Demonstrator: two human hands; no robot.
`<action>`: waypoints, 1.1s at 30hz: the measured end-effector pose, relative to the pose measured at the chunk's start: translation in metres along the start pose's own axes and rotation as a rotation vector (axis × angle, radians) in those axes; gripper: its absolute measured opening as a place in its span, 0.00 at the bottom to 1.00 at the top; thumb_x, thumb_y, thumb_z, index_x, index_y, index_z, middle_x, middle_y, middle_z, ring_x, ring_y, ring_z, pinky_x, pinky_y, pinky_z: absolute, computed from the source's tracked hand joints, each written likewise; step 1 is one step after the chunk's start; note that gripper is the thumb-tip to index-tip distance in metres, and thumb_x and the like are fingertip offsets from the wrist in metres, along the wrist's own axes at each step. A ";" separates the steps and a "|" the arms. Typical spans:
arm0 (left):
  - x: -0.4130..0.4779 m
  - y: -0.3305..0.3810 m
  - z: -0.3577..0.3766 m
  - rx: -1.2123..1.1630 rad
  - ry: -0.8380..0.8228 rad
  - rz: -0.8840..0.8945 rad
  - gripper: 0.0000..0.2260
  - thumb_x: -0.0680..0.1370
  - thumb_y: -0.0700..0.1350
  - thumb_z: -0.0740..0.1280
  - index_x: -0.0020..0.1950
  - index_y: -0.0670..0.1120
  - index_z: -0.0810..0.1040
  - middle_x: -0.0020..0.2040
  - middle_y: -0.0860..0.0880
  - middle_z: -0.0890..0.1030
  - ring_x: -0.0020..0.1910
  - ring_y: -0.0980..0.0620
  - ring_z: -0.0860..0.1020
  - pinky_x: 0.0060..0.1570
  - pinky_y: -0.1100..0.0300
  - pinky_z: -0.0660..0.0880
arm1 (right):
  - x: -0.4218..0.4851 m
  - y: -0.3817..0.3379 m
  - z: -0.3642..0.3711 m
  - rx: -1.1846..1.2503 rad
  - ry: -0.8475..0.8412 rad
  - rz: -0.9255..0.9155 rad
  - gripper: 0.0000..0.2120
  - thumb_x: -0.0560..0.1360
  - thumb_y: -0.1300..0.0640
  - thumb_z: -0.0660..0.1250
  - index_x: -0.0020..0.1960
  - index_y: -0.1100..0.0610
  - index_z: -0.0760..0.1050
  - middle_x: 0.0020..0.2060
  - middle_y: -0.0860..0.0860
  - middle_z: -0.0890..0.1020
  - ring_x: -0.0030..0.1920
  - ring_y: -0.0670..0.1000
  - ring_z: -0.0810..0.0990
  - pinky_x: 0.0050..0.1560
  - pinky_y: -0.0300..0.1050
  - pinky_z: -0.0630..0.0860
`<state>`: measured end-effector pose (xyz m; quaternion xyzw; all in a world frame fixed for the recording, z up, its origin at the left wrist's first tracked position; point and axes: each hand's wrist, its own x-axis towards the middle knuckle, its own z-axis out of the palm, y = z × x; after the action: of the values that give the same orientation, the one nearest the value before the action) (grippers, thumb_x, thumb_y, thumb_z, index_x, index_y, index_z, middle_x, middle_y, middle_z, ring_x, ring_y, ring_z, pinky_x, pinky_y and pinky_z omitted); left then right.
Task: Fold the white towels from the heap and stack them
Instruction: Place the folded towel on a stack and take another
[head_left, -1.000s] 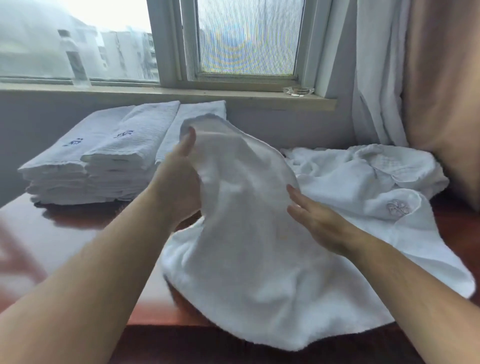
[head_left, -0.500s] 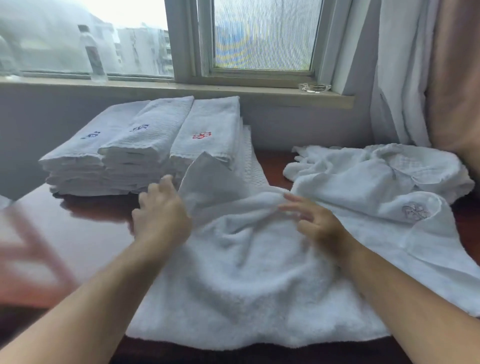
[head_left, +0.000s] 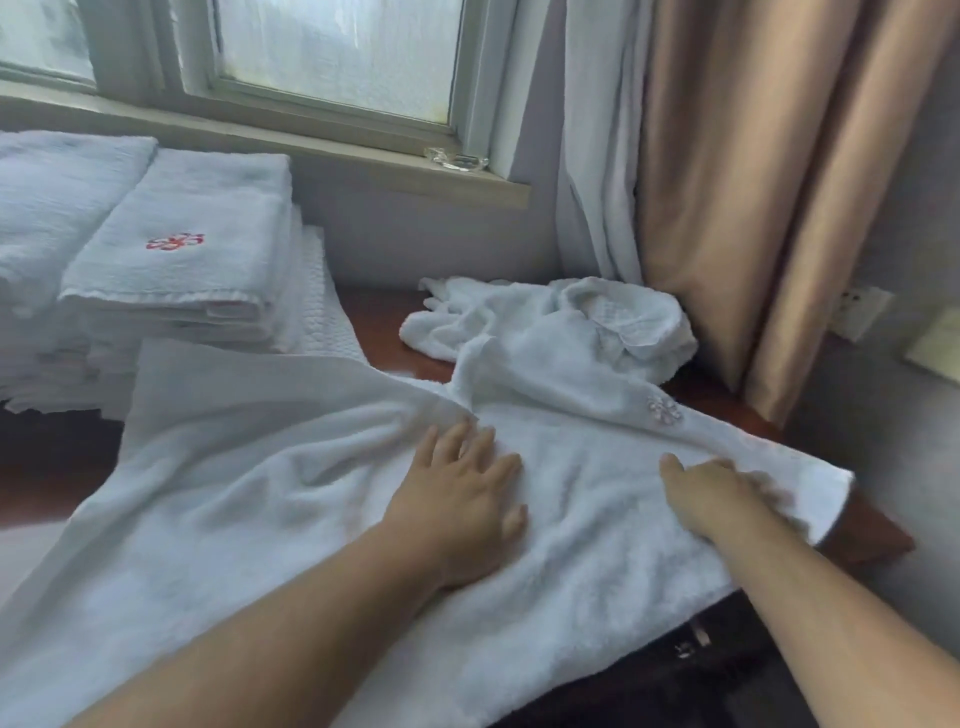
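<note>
A large white towel (head_left: 249, 499) lies spread over the reddish wooden table (head_left: 374, 322), wrinkled, its near edge hanging off the front. My left hand (head_left: 462, 499) rests flat on its middle, fingers straight. My right hand (head_left: 722, 493) lies on the towel's right part, fingers blurred by motion. The heap of unfolded white towels (head_left: 561, 322) sits at the back right; one with a faint pink emblem trails toward my hands. Stacks of folded towels (head_left: 176, 260) stand at the back left, the top one bearing a red emblem.
A window sill (head_left: 311, 150) with a small glass dish (head_left: 457, 158) runs behind the table. White and beige curtains (head_left: 727, 182) hang at the right, reaching the table's back right corner. The table's right edge (head_left: 878, 540) lies just beyond my right hand.
The lifted towel has come down flat on the table. Both hands moved from its raised edge onto its surface and to the right. The view has swung right.
</note>
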<state>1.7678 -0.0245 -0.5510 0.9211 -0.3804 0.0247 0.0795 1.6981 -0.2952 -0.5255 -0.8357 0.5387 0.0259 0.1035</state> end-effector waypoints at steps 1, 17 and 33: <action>0.001 0.003 0.002 0.005 -0.010 0.057 0.27 0.81 0.62 0.50 0.79 0.57 0.56 0.82 0.47 0.53 0.80 0.45 0.48 0.77 0.45 0.43 | -0.002 -0.003 0.002 -0.004 0.063 -0.118 0.32 0.81 0.38 0.49 0.77 0.57 0.64 0.77 0.61 0.63 0.76 0.66 0.60 0.75 0.65 0.59; 0.014 -0.038 -0.012 -0.070 -0.054 0.041 0.27 0.79 0.68 0.50 0.78 0.62 0.58 0.81 0.53 0.55 0.79 0.51 0.50 0.76 0.49 0.53 | -0.044 -0.011 -0.002 -0.160 0.260 -0.405 0.22 0.79 0.41 0.55 0.58 0.53 0.80 0.60 0.54 0.80 0.58 0.56 0.77 0.51 0.49 0.72; 0.029 -0.020 -0.008 -0.083 0.035 0.006 0.22 0.81 0.56 0.53 0.75 0.58 0.63 0.80 0.51 0.59 0.77 0.49 0.56 0.73 0.51 0.56 | -0.008 -0.029 0.014 0.006 0.008 -0.185 0.44 0.78 0.27 0.43 0.82 0.56 0.50 0.81 0.58 0.53 0.78 0.67 0.55 0.75 0.67 0.55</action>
<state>1.8024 -0.0298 -0.5423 0.9153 -0.3824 0.0253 0.1240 1.7217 -0.2735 -0.5334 -0.8817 0.4597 0.0113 0.1057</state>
